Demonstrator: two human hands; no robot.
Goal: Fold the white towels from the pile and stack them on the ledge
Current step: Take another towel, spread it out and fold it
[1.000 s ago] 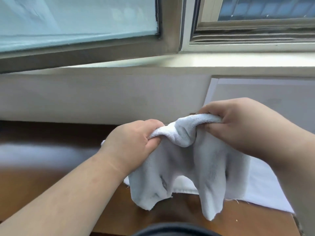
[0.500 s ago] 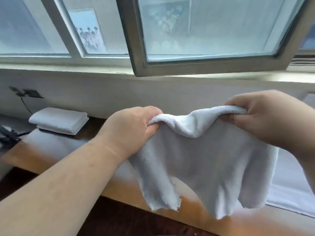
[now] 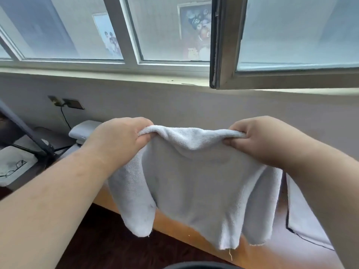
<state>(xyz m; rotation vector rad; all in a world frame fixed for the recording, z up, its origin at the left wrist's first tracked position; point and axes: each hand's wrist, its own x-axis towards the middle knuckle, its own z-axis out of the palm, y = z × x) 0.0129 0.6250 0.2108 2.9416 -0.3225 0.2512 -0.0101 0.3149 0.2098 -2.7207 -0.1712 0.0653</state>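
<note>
1. Ahead of you, the window (image 3: pixel 174 30) fills the top of the view: frosted panes in pale frames, with an opened sash (image 3: pixel 225 55) angled inward on the right. Two pictures show dimly through the glass.
2. Below the sill, the plain wall (image 3: pixel 213 105) runs the full width of the scene.
3. The wooden ledge (image 3: pixel 174 226) runs from the left side toward the lower right, under your arms, with dark flooring on its near side.
4. You hold the white towel (image 3: pixel 204 181) up in the air over the ledge, its top edge stretched between your two hands and sagging slightly at the middle. The rest hangs down in loose folds, with frayed corners at the bottom.
5. Your left hand (image 3: pixel 118 140) grips the towel's top left corner, fingers curled round the bunched cloth.
6. Your right hand (image 3: pixel 258 140) pinches the top right corner, the cloth tucked between your thumb and curled fingers.
7. A pale sheet with a dark edge (image 3: pixel 303 226) lies flat on the ledge to the right, partly behind your right forearm.
8. Folded towels (image 3: pixel 83 131) sit stacked on the ledge at the left, against the wall and partly hidden by your left hand.
9. Further left, a wall socket (image 3: pixel 72 103) has a cable hanging from beside it.
10. A pair of glasses (image 3: pixel 16 167) lies on a pale surface at the left edge.
</note>
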